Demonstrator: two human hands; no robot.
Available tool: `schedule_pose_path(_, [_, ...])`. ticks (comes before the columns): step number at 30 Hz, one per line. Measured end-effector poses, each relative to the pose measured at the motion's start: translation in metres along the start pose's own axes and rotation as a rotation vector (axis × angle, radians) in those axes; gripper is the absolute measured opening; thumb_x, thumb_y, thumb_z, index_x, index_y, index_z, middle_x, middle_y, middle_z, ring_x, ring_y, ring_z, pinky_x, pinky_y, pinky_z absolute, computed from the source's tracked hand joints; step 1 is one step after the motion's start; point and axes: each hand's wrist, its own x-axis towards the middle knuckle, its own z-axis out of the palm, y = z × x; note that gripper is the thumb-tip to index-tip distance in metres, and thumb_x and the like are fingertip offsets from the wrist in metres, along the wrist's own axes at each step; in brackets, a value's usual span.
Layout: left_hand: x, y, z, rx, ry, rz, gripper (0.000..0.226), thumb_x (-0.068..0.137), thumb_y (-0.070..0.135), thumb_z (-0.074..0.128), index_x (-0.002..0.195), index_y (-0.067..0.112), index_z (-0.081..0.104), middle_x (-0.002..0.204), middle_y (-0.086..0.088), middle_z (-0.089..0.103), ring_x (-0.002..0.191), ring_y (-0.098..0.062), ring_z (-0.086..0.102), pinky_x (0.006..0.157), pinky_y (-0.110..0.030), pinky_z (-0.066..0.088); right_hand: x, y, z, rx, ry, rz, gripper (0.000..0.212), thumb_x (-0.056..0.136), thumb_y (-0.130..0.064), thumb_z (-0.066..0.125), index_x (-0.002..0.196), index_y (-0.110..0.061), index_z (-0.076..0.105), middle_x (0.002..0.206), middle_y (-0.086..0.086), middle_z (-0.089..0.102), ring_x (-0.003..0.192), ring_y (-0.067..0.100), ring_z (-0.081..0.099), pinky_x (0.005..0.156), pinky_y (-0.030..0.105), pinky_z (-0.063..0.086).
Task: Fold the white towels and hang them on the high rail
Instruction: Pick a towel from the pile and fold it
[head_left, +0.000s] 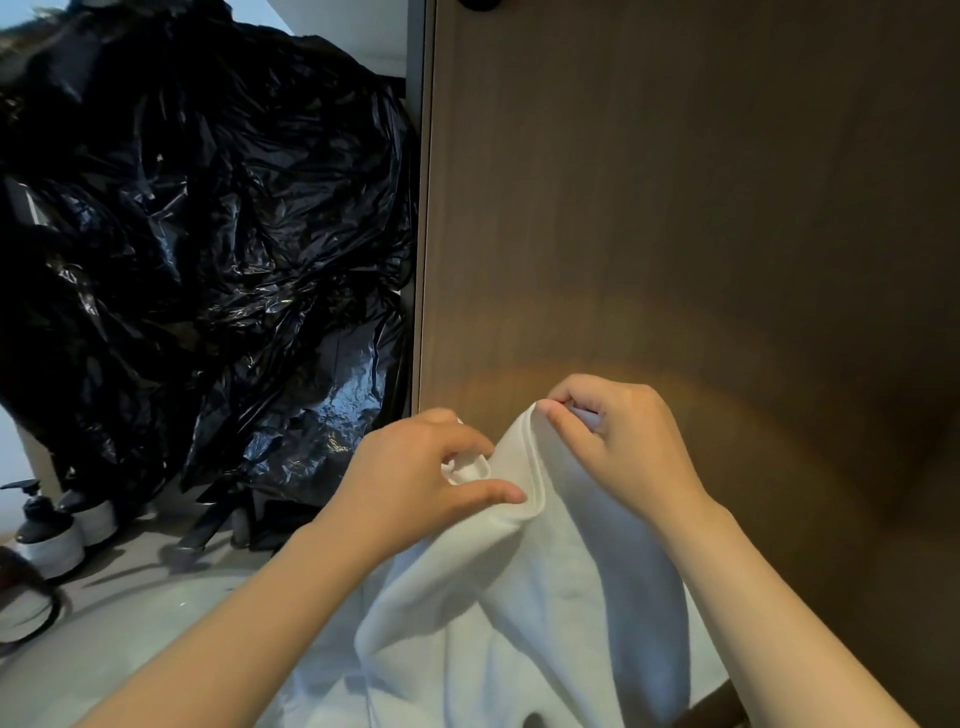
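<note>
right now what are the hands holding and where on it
Both hands hold one white towel at its top hemmed edge: the right hand pinches the raised corner, the left hand grips bunched edge fabric beside it.

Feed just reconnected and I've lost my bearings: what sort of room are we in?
Probably a bathroom, perhaps a hotel's: black-and-white pump-top dispenser bottles stand beside a pale curved basin rim, a soft white towel is being handled, and a brown wood-grain panel rises ahead.
</note>
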Motion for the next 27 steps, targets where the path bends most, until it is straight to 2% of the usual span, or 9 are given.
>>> schedule_pose_path(3, [-0.003,-0.004,-0.003,-0.037,0.019,-0.02,0.076,0.042,0.095,0.044,0.086,0.04,0.073,0.085,0.022,0.062,0.077,0.006,0.054,0.068,-0.019,0.043,0.001,0.008,-0.004,0.002,0.017,0.035,0.015,0.094,-0.029,0.063,0.083,-0.022,0.069,0.075,-0.012,0.066,0.073,0.008,0.062,0.066,0.038,0.054])
schedule_pose_path(8, [-0.007,-0.009,-0.006,0.001,0.024,-0.002,0.064,0.045,0.092,0.053,0.071,0.037,0.071,0.076,0.019,0.061,0.074,0.003,0.055,0.061,-0.019,0.041,0.003,0.022,-0.008,-0.008,0.021,0.126,0.016,0.094,-0.029,0.063,0.082,-0.022,0.069,0.074,-0.012,0.065,0.074,0.008,0.062,0.069,0.039,0.055])
schedule_pose_path(11, [-0.008,-0.017,-0.004,0.071,0.051,-0.026,0.055,0.06,0.077,0.057,0.049,0.023,0.053,0.061,0.008,0.048,0.057,-0.007,0.047,0.05,-0.024,0.029,0.003,0.027,-0.008,-0.005,0.018,0.163,0.016,0.095,-0.03,0.062,0.081,-0.023,0.069,0.074,-0.012,0.065,0.073,0.007,0.061,0.069,0.039,0.056])
schedule_pose_path(14, [-0.004,-0.027,-0.001,0.109,0.096,-0.077,0.049,0.068,0.058,0.049,0.052,0.011,0.05,0.06,0.001,0.04,0.055,-0.013,0.043,0.048,-0.027,0.026,0.002,0.029,-0.008,0.0,0.015,0.176,0.018,0.094,-0.032,0.062,0.08,-0.024,0.068,0.072,-0.014,0.064,0.072,0.008,0.062,0.068,0.04,0.056])
schedule_pose_path(19, [0.017,-0.048,-0.007,0.146,0.276,-0.206,0.038,0.076,0.038,0.052,0.048,0.015,0.042,0.057,0.002,0.039,0.05,-0.013,0.04,0.047,-0.025,0.019,0.007,0.019,-0.005,0.064,-0.078,0.096,0.018,0.091,-0.038,0.063,0.077,-0.029,0.069,0.07,-0.021,0.063,0.073,0.004,0.062,0.064,0.028,0.055])
schedule_pose_path(22, [0.03,-0.068,-0.008,0.201,0.335,-0.295,0.035,0.079,0.035,0.051,0.054,0.011,0.056,0.064,0.0,0.05,0.055,-0.019,0.049,0.047,-0.026,0.029,0.005,0.024,-0.004,0.044,-0.22,0.062,0.025,0.089,-0.041,0.064,0.067,-0.028,0.065,0.065,-0.019,0.062,0.067,0.005,0.061,0.055,0.027,0.046])
schedule_pose_path(25, [0.031,-0.092,-0.003,0.232,0.327,-0.407,0.03,0.085,0.032,0.056,0.069,0.008,0.064,0.075,0.0,0.061,0.065,-0.024,0.057,0.056,-0.033,0.044,-0.012,0.042,-0.005,-0.062,-0.335,0.105,0.033,0.09,-0.046,0.062,0.059,-0.035,0.056,0.064,-0.027,0.059,0.067,0.0,0.058,0.052,0.017,0.034])
schedule_pose_path(27, [0.028,-0.1,0.004,0.268,0.271,-0.44,0.037,0.088,0.039,0.056,0.067,0.01,0.063,0.072,-0.001,0.061,0.062,-0.022,0.056,0.053,-0.03,0.043,-0.025,0.052,-0.004,-0.101,-0.333,0.149,0.031,0.091,-0.046,0.061,0.063,-0.034,0.058,0.061,-0.021,0.058,0.065,0.002,0.058,0.053,0.021,0.04])
